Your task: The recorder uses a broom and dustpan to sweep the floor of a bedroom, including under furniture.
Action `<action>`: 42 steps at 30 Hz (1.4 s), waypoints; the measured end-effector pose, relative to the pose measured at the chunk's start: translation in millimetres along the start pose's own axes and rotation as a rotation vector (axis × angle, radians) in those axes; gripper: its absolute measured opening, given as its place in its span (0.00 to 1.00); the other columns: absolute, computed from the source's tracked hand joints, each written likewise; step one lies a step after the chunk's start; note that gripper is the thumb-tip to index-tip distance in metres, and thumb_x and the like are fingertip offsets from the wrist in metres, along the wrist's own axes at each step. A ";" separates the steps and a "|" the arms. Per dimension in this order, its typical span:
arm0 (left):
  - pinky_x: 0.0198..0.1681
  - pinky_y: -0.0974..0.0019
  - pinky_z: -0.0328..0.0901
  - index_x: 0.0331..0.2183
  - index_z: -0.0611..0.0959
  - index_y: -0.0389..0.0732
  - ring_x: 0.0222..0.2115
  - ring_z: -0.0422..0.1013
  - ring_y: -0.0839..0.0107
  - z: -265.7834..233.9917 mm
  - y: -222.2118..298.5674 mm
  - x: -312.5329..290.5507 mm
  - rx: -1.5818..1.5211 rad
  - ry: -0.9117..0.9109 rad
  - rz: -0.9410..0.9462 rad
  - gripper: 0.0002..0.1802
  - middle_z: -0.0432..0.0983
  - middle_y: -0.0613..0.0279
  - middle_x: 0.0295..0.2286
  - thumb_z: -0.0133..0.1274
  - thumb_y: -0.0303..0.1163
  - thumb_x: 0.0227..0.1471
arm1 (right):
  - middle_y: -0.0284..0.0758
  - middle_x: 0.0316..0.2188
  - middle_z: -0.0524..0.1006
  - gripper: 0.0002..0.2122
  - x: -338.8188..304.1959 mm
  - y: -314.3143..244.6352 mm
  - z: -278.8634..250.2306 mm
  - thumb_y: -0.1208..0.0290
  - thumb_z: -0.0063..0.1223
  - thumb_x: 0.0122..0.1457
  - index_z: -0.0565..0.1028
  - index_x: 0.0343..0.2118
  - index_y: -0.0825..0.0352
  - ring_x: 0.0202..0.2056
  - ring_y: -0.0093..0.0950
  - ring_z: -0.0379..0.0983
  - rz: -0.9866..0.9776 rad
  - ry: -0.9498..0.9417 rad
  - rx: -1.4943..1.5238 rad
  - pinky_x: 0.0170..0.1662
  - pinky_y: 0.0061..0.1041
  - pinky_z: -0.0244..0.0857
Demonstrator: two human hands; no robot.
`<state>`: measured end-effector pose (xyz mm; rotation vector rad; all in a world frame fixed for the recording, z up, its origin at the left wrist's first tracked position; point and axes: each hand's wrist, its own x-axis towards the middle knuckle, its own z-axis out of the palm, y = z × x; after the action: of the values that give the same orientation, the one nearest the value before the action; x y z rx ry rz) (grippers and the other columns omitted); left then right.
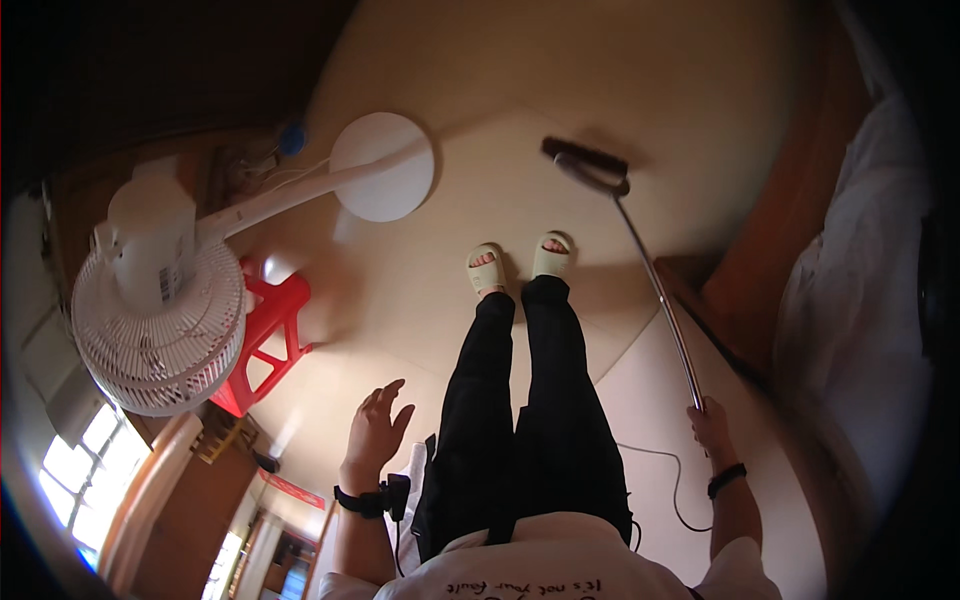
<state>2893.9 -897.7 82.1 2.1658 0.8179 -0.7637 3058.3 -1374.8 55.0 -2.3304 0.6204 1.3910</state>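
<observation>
My right hand [710, 428] is wrapped round the upper end of a long metal pole, which belongs to a broom [660, 290]. The broom's dark, wide head [590, 165] rests on the floor ahead of my feet, a little to the right; its bristles are too blurred to make out. On the left, my left hand [380, 425] hangs in the air beside my leg, thumb apart from the fingers, with nothing in it. Dark bands circle both wrists, and a small black device sits on the left one.
A white standing fan [160, 320] leans across the left, its round base [385, 165] on the floor. Beside it stands a red plastic stool [262, 345]. White cloth [860, 250] covers a wooden-sided piece of furniture at right. My light slippers [553, 256] are on the tan floor.
</observation>
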 end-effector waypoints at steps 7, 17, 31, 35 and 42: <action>0.36 0.61 0.62 0.39 0.70 0.37 0.32 0.67 0.55 -9.4 41.6 24.4 0.121 -0.070 0.092 0.19 0.70 0.49 0.29 0.51 0.28 0.40 | 0.29 0.07 0.60 0.11 100.9 -19.1 42.9 0.64 0.45 0.50 0.61 0.20 0.64 0.06 0.21 0.57 0.079 0.185 0.491 0.06 0.22 0.49; 0.36 0.60 0.61 0.39 0.70 0.37 0.32 0.66 0.54 0.7 47.2 55.0 0.321 -0.153 0.142 0.19 0.69 0.49 0.30 0.49 0.31 0.41 | 0.30 0.11 0.59 0.09 273.2 -41.3 39.5 0.66 0.39 0.52 0.60 0.20 0.62 0.09 0.23 0.55 0.081 0.235 1.213 0.11 0.21 0.50; 0.35 0.62 0.62 0.40 0.70 0.39 0.31 0.66 0.57 -16.5 67.3 52.9 0.286 -0.183 0.296 0.19 0.69 0.51 0.30 0.50 0.30 0.41 | 0.28 0.10 0.58 0.06 -14.9 -25.4 106.2 0.67 0.42 0.51 0.60 0.27 0.62 0.07 0.18 0.53 0.464 -0.211 0.872 0.08 0.18 0.50; 0.35 0.59 0.61 0.39 0.70 0.37 0.32 0.65 0.52 -26.2 65.8 51.9 0.258 -0.181 0.309 0.18 0.69 0.48 0.30 0.49 0.29 0.42 | 0.24 0.08 0.55 0.06 -62.5 -13.3 106.8 0.66 0.43 0.51 0.62 0.28 0.62 0.07 0.15 0.50 0.422 -0.317 1.260 0.08 0.16 0.47; 0.36 0.60 0.61 0.39 0.69 0.36 0.33 0.66 0.53 -25.4 54.9 45.0 0.344 -0.151 0.297 0.18 0.69 0.48 0.30 0.49 0.29 0.41 | 0.27 0.08 0.60 0.08 -10.8 10.5 104.0 0.66 0.44 0.51 0.65 0.24 0.66 0.07 0.18 0.55 0.198 0.041 0.682 0.09 0.18 0.49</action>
<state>2969.2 -894.9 86.6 2.4196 0.2917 -0.9511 2972.0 -1328.8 16.6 -1.7825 1.1518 0.9875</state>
